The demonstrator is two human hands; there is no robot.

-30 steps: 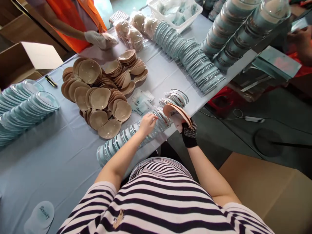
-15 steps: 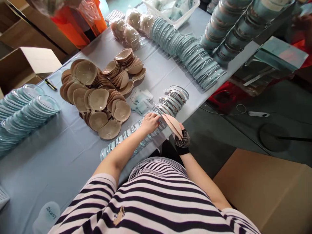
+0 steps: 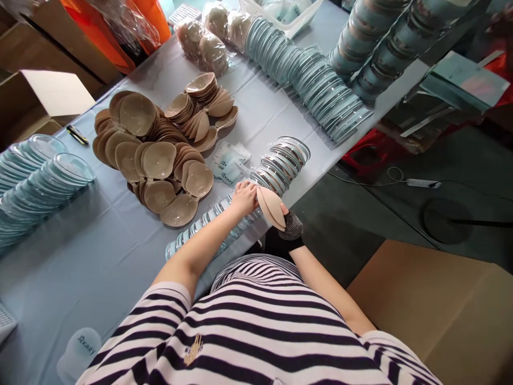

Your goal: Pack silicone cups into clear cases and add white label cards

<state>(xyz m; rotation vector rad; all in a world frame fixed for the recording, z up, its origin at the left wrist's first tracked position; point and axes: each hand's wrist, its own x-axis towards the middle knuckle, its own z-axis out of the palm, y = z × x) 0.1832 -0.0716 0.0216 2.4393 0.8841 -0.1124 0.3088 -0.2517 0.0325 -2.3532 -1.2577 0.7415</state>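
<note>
My right hand (image 3: 292,225), in a dark fingerless glove, grips a folded beige bra cup pair (image 3: 271,207) by its right end, at the table's front edge. Close on its left, my left hand (image 3: 245,200) is closed with curled fingers over the row of clear round cases; what it pinches is hidden. One run of this row of cases (image 3: 200,229) passes under my left forearm. Beyond my hands, the row goes on as cases with beige contents (image 3: 284,160). Small printed packets (image 3: 230,163) lie just behind my left hand.
Nested beige bra cups (image 3: 159,160) are heaped mid-table. More case rows lie at left (image 3: 48,182) and at the back (image 3: 304,80). Bagged cups (image 3: 202,47) and a white basket (image 3: 296,24) are at the far side. A cutter (image 3: 77,135) lies left; a carton (image 3: 433,305) stands right.
My right hand has moved left with the bra cup pair, which now shows its broad side and meets my left hand. My left hand has shifted slightly left.
</note>
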